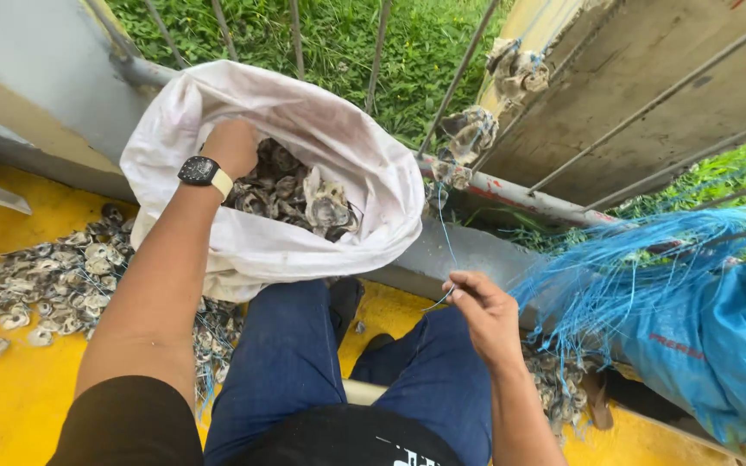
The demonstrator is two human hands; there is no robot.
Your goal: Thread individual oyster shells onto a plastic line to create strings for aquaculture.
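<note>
A white woven sack [364, 185] stands open in front of my knees, filled with grey oyster shells [321, 207]. My left hand [233, 147], a black watch on its wrist, reaches down into the sack among the shells; its fingers are hidden. My right hand [485, 312] is over my right knee and pinches a thin blue string [445, 233]. That string runs up to a strand of threaded shells [468, 134] hanging along the railing.
Loose shells [53, 280] are heaped on the yellow floor at left. A bundle of blue strings [641, 263] and a blue bag [727, 336] lie at right. Metal railing bars [511, 194] and grass are beyond.
</note>
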